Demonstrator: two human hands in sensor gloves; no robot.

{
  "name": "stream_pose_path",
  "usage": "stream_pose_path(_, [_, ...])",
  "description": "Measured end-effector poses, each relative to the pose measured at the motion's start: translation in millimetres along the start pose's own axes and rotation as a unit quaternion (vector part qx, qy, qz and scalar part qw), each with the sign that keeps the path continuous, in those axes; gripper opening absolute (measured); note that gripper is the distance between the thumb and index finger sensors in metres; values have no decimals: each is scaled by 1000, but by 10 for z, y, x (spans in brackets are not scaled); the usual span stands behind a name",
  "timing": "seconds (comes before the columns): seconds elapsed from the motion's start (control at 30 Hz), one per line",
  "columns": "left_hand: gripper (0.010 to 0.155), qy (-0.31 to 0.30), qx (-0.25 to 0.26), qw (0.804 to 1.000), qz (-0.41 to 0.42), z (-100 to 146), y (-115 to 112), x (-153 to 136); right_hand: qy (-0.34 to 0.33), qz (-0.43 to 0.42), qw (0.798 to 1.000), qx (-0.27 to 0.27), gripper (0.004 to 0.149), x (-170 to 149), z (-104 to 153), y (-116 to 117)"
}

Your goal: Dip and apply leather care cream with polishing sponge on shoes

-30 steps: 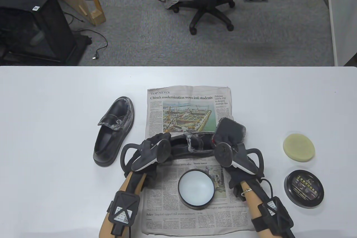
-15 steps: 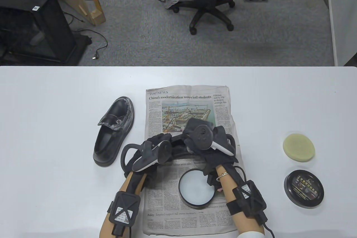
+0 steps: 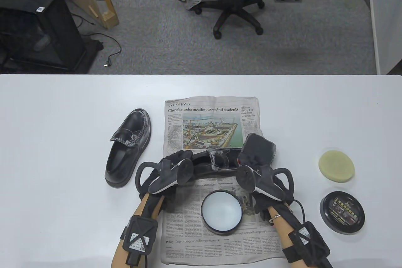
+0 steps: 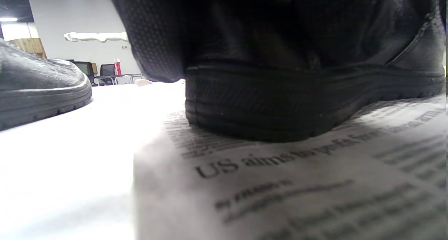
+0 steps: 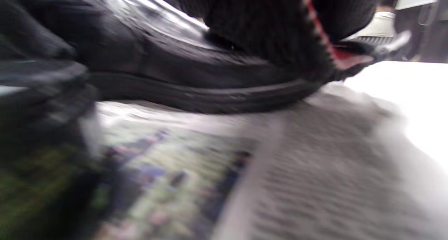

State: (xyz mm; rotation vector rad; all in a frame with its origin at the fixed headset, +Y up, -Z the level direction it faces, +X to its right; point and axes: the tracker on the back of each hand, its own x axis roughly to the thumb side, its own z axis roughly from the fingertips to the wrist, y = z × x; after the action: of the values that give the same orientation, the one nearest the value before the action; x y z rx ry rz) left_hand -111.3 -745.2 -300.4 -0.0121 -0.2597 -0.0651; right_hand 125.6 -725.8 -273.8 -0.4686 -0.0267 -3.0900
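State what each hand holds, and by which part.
The left hand holds the shoe on the newspaper by its heel end. The right hand holds a dark cloth at the toe end; its exact grip is hidden.

Black loafer [image 3: 216, 162] lies sideways on newspaper, cream-smeared (toe hidden under dark cloth [image 3: 258, 150]). Second loafer [image 3: 128, 148] upright at left, toe away. Open cream tin [image 3: 221, 212] near; round yellow sponge [image 3: 336, 166] far right.
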Motion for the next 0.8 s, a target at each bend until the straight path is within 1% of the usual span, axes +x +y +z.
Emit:
stream_pose_path(0.07, [78, -5, 1, 1000, -5, -5, 4, 2, -33, -68, 997, -9, 53, 174, -43, -93])
stream_pose_path(0.13, [78, -9, 5, 1000, -8, -5, 5, 3, -50, -111, 993, -10, 53, 274, -132, -155])
stream_pose_path(0.2, [78, -13, 9, 1000, -11, -2, 4, 4, -53, -154, 987, 14, 53, 324, -273, -166])
stream_pose_path(0.23, [78, -15, 10, 1000, -12, -3, 6, 5, -43, -163, 985, 35, 53, 325, -359, -145])
stream_pose_path(0.3, [79, -16, 13, 1000, -12, -3, 2, 4, -14, -151, 987, 62, 53, 279, -493, -77])
stream_pose_path(0.4, [78, -15, 17, 1000, -13, 3, 1, 6, 32, -138, 987, 74, 53, 108, -564, -7])
stream_pose_path(0.47, [79, -9, 20, 1000, -3, 11, -11, -17, 70, -94, 990, 80, 53, -66, -528, 56])
stream_pose_path(0.57, [80, -2, 11, 1000, 4, 9, -12, -19, 97, -31, 993, 55, 53, -261, -367, 112])
stream_pose_path(0.67, [80, 3, 8, 1000, 9, 11, -14, -16, 88, 16, 996, 22, 52, -343, -178, 131])
stream_pose_path(0.8, [80, 5, 7, 1000, 16, 6, -22, -13, 42, -6, 999, 13, 52, -281, 33, 106])
